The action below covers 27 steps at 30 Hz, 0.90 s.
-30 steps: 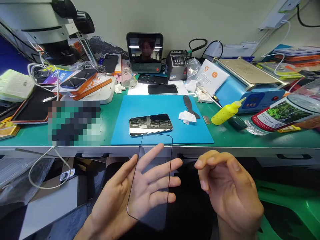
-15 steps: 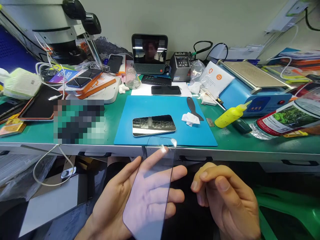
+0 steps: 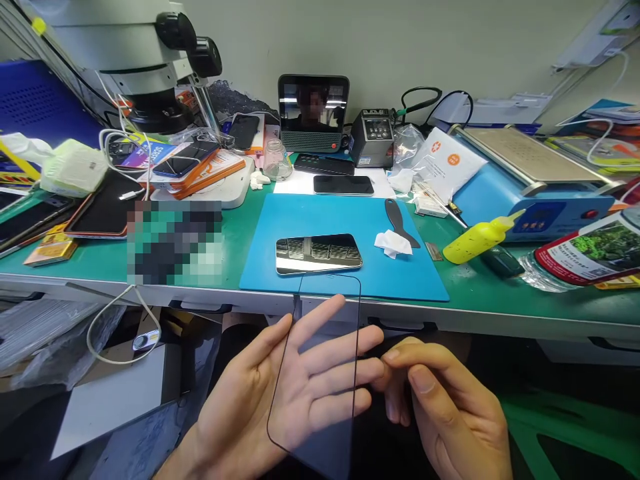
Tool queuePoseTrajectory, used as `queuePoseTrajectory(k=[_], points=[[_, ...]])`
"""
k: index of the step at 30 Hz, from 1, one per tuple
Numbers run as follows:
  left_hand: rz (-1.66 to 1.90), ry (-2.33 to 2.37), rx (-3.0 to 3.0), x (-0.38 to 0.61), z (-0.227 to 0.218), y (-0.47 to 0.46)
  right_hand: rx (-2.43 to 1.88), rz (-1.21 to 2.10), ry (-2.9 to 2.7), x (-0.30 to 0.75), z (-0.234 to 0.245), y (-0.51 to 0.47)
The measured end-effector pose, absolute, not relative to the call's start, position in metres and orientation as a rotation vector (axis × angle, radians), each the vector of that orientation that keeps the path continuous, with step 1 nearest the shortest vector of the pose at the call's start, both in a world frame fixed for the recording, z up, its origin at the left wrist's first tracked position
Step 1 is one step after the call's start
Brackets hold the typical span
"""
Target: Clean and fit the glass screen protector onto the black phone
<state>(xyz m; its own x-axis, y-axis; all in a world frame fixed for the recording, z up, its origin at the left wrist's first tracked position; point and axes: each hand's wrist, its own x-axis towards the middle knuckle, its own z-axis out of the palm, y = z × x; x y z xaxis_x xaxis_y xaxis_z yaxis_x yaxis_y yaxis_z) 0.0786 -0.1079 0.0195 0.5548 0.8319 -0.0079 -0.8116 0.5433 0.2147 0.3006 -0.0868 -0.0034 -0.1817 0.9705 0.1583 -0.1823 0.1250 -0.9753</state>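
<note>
A clear glass screen protector (image 3: 320, 427) with a thin dark border lies across my left hand (image 3: 295, 380). The thumb rests along its left edge and the spread fingers support it from behind. To the right, my right hand (image 3: 445, 400) is loosely bent, thumb apart from the forefinger, nothing visible in it. Its fingertips are close to the left fingertips; whether they touch is unclear. Past the glass's top edge, a phone (image 3: 319, 254) with a shiny dark screen lies on the blue mat (image 3: 260, 267). A crumpled white tissue (image 3: 393, 244) lies by a dark-handled scraper (image 3: 395, 215).
A yellow squeeze bottle (image 3: 477, 239) and a labelled clear container (image 3: 590, 247) are at the right, before a blue heating plate machine (image 3: 540, 213). A microscope (image 3: 145, 73) overhangs the left. Behind the mat stand a smart display (image 3: 314, 110) and a glass jar (image 3: 277, 163).
The glass has been turned more upright and shows less glare. My right hand has come nearer to the left fingertips. The whole bench appears shifted slightly right in view.
</note>
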Motion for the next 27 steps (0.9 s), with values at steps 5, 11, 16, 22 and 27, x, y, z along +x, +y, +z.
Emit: queuePoseTrajectory(k=[5,11,16,22,27], points=[[0.966,0.139,0.220,0.080,0.016,-0.108,-0.947,1.241,-1.345,0.301,-0.012,-0.084],[0.957,0.094,0.197,0.070,0.013,-0.107,-1.054,0.891,-1.640,0.311,-0.014,-0.052],[0.988,0.053,0.186,0.064,0.015,-0.101,-1.034,0.644,-2.054,0.312,0.002,0.005],[1.037,0.111,0.229,0.057,0.013,-0.095,-0.977,0.582,-2.503,0.287,0.015,0.071],[1.167,0.200,0.317,0.042,0.011,-0.089,-0.950,0.567,-2.548,0.282,0.011,0.096]])
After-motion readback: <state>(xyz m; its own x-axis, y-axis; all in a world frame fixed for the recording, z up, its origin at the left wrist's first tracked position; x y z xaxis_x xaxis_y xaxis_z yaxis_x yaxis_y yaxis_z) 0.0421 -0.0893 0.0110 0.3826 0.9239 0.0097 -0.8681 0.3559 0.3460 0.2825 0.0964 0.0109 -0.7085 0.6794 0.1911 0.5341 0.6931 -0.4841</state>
